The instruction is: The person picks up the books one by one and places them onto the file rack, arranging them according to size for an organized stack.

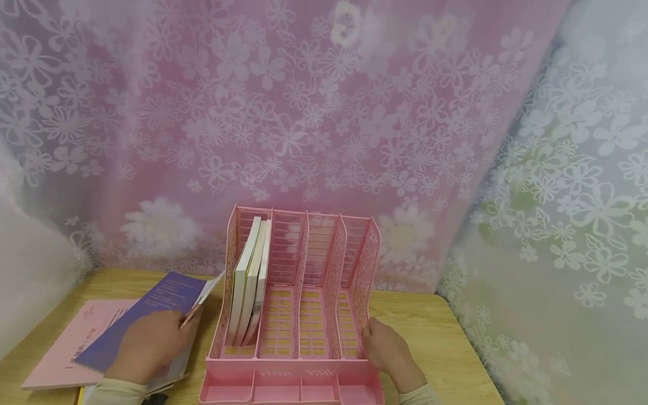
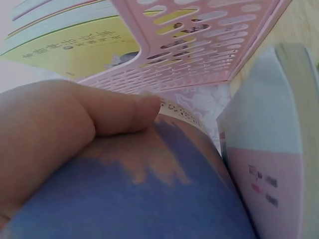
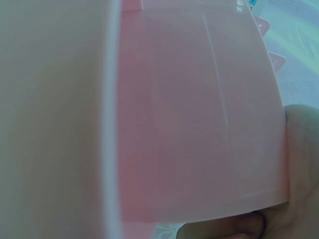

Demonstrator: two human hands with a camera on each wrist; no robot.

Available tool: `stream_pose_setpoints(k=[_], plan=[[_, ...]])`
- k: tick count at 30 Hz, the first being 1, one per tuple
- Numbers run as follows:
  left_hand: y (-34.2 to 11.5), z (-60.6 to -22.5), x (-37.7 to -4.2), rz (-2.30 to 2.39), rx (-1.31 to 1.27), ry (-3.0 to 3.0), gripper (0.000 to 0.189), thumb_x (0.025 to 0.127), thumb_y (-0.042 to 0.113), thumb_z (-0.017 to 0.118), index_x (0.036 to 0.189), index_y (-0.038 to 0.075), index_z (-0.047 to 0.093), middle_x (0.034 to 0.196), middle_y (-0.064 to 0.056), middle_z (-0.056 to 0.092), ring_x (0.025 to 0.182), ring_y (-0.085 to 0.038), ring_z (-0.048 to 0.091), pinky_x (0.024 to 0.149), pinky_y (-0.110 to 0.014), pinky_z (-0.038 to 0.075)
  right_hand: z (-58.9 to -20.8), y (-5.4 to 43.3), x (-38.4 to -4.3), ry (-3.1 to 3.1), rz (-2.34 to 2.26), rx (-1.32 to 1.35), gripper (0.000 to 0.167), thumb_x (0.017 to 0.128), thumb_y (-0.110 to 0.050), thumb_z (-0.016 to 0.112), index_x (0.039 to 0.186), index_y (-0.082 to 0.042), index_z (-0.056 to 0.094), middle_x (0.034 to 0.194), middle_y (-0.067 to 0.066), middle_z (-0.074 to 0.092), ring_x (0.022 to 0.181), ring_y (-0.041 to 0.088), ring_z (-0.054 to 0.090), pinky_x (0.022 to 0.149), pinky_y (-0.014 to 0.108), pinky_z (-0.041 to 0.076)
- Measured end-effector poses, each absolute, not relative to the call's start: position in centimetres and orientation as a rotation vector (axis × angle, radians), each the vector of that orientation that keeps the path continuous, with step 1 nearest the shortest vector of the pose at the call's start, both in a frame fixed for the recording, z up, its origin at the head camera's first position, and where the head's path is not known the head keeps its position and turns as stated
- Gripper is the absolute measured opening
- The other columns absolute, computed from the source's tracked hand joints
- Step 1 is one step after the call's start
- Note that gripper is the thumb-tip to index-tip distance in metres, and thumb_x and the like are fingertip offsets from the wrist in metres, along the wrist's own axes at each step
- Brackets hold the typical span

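Note:
My left hand holds a thin blue-covered book, tilted up over a stack at the left of the table. In the left wrist view the thumb lies across that book's cover, close to the perforated side of a pink desk organizer. Three or so books stand upright in its leftmost slot; one shows a yellow cover in the left wrist view. At the organizer's right side, my right hand grips the lower front edge, its fingers partly hidden behind the pink panel.
Beneath the blue book lies a pink-covered book on the wooden table, among other papers and books. Small open trays run along the organizer's front. A flowered curtain hangs close behind the table.

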State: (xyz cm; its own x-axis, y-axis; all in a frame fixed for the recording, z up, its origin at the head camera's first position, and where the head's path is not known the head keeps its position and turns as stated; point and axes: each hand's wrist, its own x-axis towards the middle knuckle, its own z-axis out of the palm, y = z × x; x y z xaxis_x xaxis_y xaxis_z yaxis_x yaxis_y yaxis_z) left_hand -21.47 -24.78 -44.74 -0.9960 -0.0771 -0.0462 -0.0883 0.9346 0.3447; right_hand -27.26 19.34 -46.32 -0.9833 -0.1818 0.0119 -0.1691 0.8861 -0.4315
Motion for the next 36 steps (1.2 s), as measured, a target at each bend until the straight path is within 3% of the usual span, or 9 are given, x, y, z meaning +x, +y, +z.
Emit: stream_pose_setpoints(k=[5, 8, 12, 15, 21, 25, 28, 30, 36], plan=[[-24.8, -44.5, -21.2, 0.527, -0.111, 3.103, 0.044, 0.107, 0.046, 0.046, 0.083, 0.014, 0.065, 0.077, -0.009, 0.066, 0.068, -0.025, 0.062, 0.06, -0.051, 0.048, -46.4, 19.3, -27.3, 3.031, -0.68, -0.283, 0.024, 0.107, -0.021, 0.043, 0.09, -0.01, 0.056, 0.067, 0.003, 0.046, 0.061, 0.018, 0.046, 0.06, 0.038, 0.042], [-25.0, -44.4, -21.2, 0.529, -0.082, 3.109, 0.04, 0.107, 0.036, 0.046, 0.102, 0.003, 0.068, 0.083, -0.014, 0.068, 0.068, -0.027, 0.062, 0.06, -0.051, 0.048, -46.5, 19.4, -27.3, 3.033, -0.679, -0.272, 0.025, 0.107, -0.02, 0.043, 0.087, -0.011, 0.054, 0.066, 0.003, 0.044, 0.06, 0.018, 0.045, 0.059, 0.038, 0.042], [-25.4, -44.2, -21.2, 0.596, -0.142, 3.066, 0.045, 0.104, 0.034, 0.048, 0.121, -0.007, 0.055, 0.078, -0.013, 0.062, 0.062, -0.026, 0.055, 0.054, -0.044, 0.043, -46.7, 19.4, -27.4, 3.038, -0.675, -0.277, 0.025, 0.107, -0.02, 0.043, 0.086, -0.011, 0.054, 0.066, 0.003, 0.045, 0.06, 0.018, 0.046, 0.06, 0.039, 0.043], [-25.6, -44.1, -21.3, 0.629, -0.204, 3.05, 0.049, 0.1, 0.041, 0.053, 0.114, -0.006, 0.053, 0.073, -0.009, 0.057, 0.06, -0.027, 0.053, 0.053, -0.043, 0.04, -46.8, 19.4, -27.4, 3.038, -0.67, -0.283, 0.025, 0.107, -0.021, 0.043, 0.087, -0.012, 0.055, 0.067, 0.002, 0.046, 0.061, 0.018, 0.047, 0.061, 0.039, 0.044], [-25.7, -44.1, -21.6, 0.566, -0.198, 3.073, 0.066, 0.099, 0.052, 0.054, 0.128, -0.006, 0.061, 0.101, -0.023, 0.071, 0.083, -0.042, 0.067, 0.067, -0.058, 0.051, -46.7, 19.4, -27.4, 3.043, -0.654, -0.278, 0.024, 0.107, -0.021, 0.043, 0.087, -0.012, 0.054, 0.067, 0.002, 0.047, 0.062, 0.018, 0.047, 0.061, 0.039, 0.043], [-25.6, -44.2, -21.5, 0.521, -0.142, 3.103, 0.055, 0.105, 0.055, 0.045, 0.113, 0.006, 0.071, 0.089, -0.013, 0.07, 0.078, -0.033, 0.066, 0.062, -0.052, 0.048, -46.6, 19.4, -27.3, 3.048, -0.651, -0.288, 0.025, 0.107, -0.021, 0.043, 0.086, -0.012, 0.053, 0.068, 0.002, 0.046, 0.062, 0.018, 0.046, 0.06, 0.038, 0.042], [-25.6, -44.0, -21.3, 0.527, -0.134, 3.104, 0.051, 0.108, 0.053, 0.038, 0.092, 0.014, 0.066, 0.074, -0.006, 0.06, 0.068, -0.024, 0.058, 0.057, -0.045, 0.042, -46.5, 19.4, -27.3, 3.037, -0.667, -0.29, 0.026, 0.108, -0.02, 0.043, 0.085, -0.012, 0.053, 0.067, 0.002, 0.045, 0.061, 0.017, 0.046, 0.059, 0.037, 0.041], [-25.7, -43.8, -21.1, 0.545, -0.139, 3.124, 0.05, 0.11, 0.049, 0.036, 0.087, 0.014, 0.063, 0.075, -0.008, 0.062, 0.07, -0.029, 0.062, 0.059, -0.048, 0.044, -46.5, 19.5, -27.2, 3.028, -0.679, -0.289, 0.026, 0.108, -0.02, 0.043, 0.085, -0.011, 0.053, 0.067, 0.002, 0.044, 0.06, 0.017, 0.045, 0.058, 0.036, 0.04], [-26.2, -42.7, -20.4, 0.594, -0.186, 3.249, 0.054, 0.111, 0.045, 0.032, 0.115, 0.005, 0.068, 0.105, -0.026, 0.072, 0.093, -0.052, 0.068, 0.065, -0.063, 0.049, -46.4, 19.4, -27.0, 3.019, -0.706, -0.292, 0.026, 0.109, -0.021, 0.043, 0.088, -0.011, 0.055, 0.067, 0.001, 0.045, 0.06, 0.017, 0.045, 0.058, 0.035, 0.04]])
